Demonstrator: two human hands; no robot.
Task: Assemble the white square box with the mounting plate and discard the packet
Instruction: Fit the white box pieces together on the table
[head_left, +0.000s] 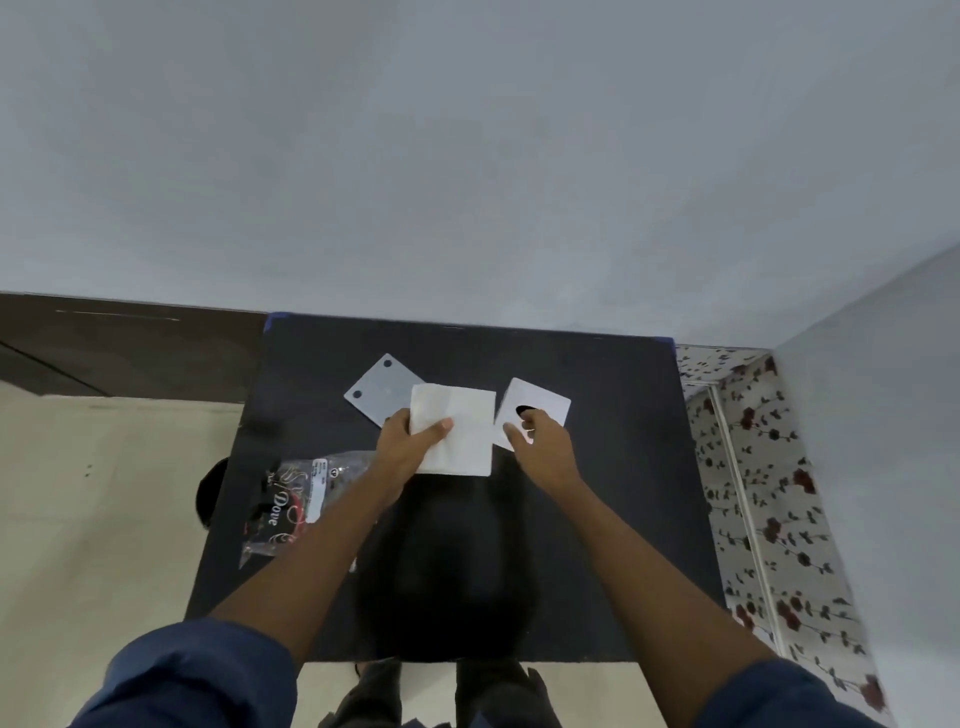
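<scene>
On the table (597, 519) before you, the box (457, 431) sits centre under your left hand (410, 441). The plate (376, 389) lies behind-left, touching it; the cover (540, 402) lies just right, under your right hand (543, 447). The packet (291, 504) rests near-left.

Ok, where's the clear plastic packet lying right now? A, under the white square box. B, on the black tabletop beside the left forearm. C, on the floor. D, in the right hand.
B: the packet lies flat on the black table beside the left forearm, while the left hand holds the white square box and the right hand touches the plate with the round hole.
</scene>
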